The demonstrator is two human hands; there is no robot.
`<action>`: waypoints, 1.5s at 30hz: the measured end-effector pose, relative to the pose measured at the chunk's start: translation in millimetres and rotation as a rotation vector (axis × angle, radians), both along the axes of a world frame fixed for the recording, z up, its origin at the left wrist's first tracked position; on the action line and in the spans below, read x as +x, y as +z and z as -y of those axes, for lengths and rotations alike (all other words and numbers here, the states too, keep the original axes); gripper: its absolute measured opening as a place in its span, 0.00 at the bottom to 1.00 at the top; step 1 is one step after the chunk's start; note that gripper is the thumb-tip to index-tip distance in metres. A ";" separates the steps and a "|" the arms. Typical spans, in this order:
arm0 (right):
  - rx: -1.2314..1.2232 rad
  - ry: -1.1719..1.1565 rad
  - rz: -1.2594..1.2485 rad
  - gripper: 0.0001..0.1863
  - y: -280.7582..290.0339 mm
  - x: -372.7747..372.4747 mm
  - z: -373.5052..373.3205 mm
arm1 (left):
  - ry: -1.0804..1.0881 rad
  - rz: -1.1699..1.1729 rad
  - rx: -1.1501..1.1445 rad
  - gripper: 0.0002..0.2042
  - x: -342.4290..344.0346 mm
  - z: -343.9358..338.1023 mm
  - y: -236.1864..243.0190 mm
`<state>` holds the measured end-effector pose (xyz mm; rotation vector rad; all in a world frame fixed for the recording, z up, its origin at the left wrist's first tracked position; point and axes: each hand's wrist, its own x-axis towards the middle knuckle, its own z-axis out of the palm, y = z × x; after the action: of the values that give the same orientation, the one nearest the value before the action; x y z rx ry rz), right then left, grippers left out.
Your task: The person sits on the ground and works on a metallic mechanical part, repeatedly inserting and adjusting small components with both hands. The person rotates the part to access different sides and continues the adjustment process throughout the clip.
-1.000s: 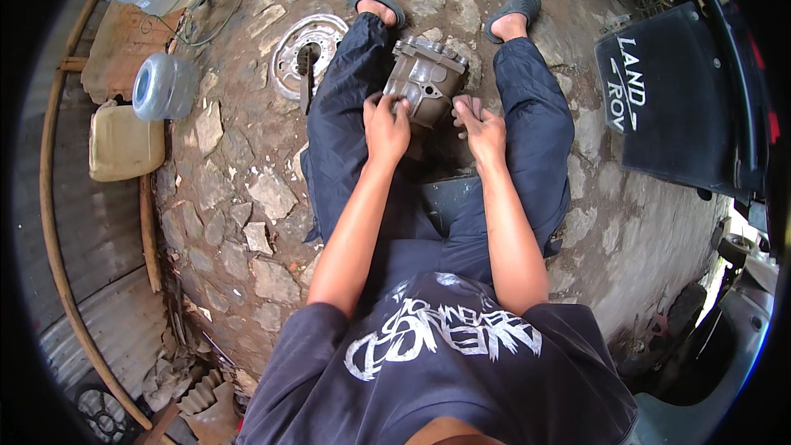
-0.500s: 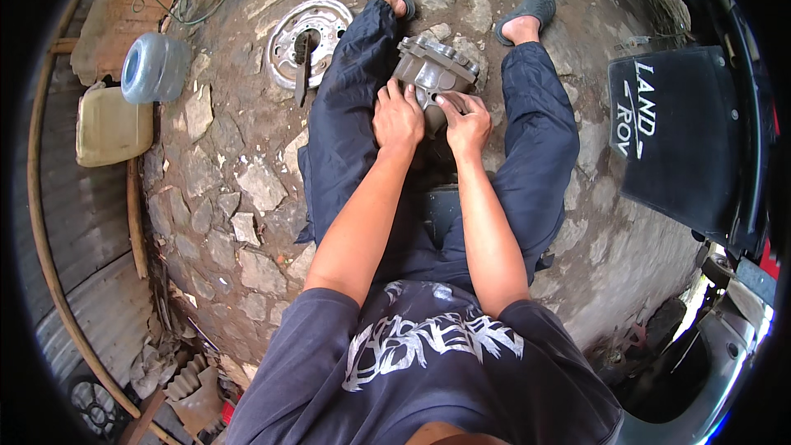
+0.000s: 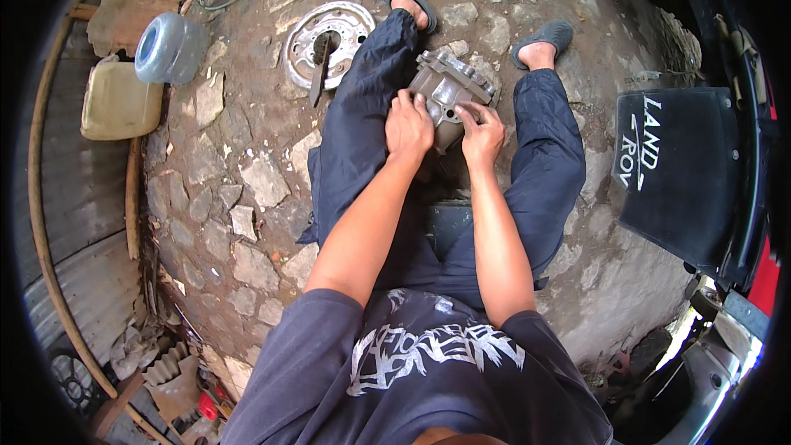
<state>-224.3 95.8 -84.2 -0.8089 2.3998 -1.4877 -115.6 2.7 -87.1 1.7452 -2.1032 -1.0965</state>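
A grey-brown cast metal housing (image 3: 445,86) sits tilted between my lower legs, with bolted lugs along its far edge and a round hole on its near face. My left hand (image 3: 409,126) grips its near left side, fingers bent over the edge and thumb lying on top. At the near right side, just right of the hole, my right hand (image 3: 484,136) holds the casting with thumb and curled fingers. Whether anything small is between those right fingers cannot be made out. The housing's underside is hidden.
Left of my leg, a round metal brake backing plate (image 3: 290,51) lies on the stone ground, a dark flat bar (image 3: 318,82) across it. Farther left are a clear water jug (image 3: 175,48) and a yellowish jerrycan (image 3: 124,100). A black mud flap (image 3: 680,173) hangs at the right.
The whole scene sits slightly right and lower as the head view shifted. My right thumb has moved off the hole's edge, so the hole shows more plainly. My left hand keeps its hold.
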 end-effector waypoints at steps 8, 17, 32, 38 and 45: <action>-0.015 0.085 0.067 0.10 -3.6 -1.1 -7.7 | 0.153 0.082 0.094 0.21 -11.2 1.8 10.0; 0.102 0.164 -0.137 0.13 10.8 -9.2 -1.4 | 0.140 0.082 0.105 0.20 -11.4 3.1 7.8; 0.125 0.166 -0.223 0.15 4.3 -13.5 9.3 | 0.143 0.025 0.058 0.21 -12.9 2.6 1.3; 0.121 0.152 -0.185 0.13 8.7 -8.9 -0.7 | 0.078 0.031 -0.037 0.20 -8.9 -1.3 2.5; 0.126 0.163 -0.227 0.14 10.7 -8.8 7.1 | 0.029 0.000 -0.068 0.22 -8.5 -3.1 0.7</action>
<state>-233.1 88.6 -73.5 -1.1676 2.4847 -1.2282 -124.2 5.8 -86.4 1.7385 -2.0832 -1.0051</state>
